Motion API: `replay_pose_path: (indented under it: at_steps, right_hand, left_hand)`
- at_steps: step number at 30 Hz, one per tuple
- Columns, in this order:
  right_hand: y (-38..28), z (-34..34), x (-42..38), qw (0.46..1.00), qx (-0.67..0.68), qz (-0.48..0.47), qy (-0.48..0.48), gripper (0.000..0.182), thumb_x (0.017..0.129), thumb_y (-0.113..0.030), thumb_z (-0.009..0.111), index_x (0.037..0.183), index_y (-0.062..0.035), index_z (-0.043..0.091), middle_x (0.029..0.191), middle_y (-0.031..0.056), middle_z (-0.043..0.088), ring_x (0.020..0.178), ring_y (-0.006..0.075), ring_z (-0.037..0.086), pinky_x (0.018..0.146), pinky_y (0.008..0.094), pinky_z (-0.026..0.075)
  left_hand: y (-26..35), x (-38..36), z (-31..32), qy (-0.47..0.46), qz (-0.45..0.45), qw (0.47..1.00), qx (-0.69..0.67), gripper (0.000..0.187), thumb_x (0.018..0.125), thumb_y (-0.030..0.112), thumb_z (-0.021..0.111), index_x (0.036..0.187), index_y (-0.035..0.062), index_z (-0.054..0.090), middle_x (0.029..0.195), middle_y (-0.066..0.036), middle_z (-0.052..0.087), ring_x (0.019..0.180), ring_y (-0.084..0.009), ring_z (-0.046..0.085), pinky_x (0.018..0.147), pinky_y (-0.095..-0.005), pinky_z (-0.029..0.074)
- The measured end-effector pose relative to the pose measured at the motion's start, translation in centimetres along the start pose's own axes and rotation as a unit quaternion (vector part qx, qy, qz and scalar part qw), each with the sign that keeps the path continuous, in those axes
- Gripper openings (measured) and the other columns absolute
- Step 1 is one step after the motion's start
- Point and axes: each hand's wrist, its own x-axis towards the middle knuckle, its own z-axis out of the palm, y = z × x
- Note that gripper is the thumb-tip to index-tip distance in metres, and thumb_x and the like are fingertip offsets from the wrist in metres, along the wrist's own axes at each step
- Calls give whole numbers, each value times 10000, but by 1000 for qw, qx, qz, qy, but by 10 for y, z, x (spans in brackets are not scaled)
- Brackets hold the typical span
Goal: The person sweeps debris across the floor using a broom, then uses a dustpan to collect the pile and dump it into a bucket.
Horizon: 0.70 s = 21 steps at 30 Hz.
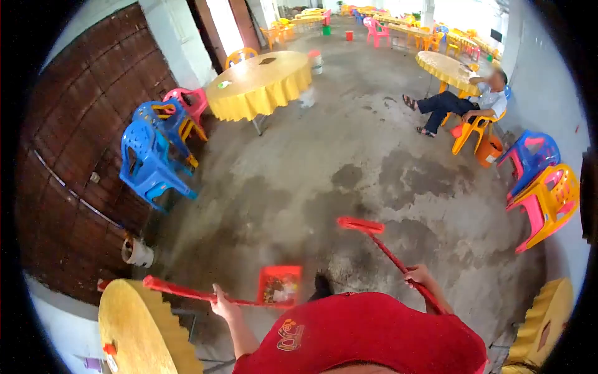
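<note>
My left hand point(223, 304) is wrapped round the long red handle of a dustpan. The red pan point(262, 283) hangs low in front of me and holds a scatter of small litter with some whitish bits. On the other side, my right hand point(416, 274) grips the red stick of a broom point(360, 224). The broom's red head points forward over the wet-looking concrete floor point(299, 187), ahead and to the right of the dustpan. A dark shoe tip point(321, 285) shows just right of the pan.
A round table with yellow cloth point(255, 84) stands ahead left, near stacked blue chairs point(146, 159). A white bucket point(140, 254) sits by the brown wall. On the right are a seated person point(461, 105), an orange bucket point(489, 151) and stacked chairs point(545, 199). Tabletops point(128, 324) flank me.
</note>
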Motion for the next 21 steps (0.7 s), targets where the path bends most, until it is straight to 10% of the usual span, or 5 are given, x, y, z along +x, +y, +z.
replay_pose_path:
  at_steps: [11,21]
  right_hand:
    - [-141,-34,86,966,195,-17,168,227,692,-60,658,899,34,657,642,83,605,471,159,557,426,305,443]
    - [-330,-153,354,992,55,-15,109,246,737,-74,636,964,21,638,648,67,594,468,144,545,408,284,425]
  left_hand:
    - [-61,92,363,-168,-18,986,5,262,839,241,699,735,124,488,690,27,470,633,-95,436,602,-272,372]
    - [-98,94,643,-170,18,984,-57,336,881,282,637,662,116,444,640,1,453,639,-124,431,633,-306,367]
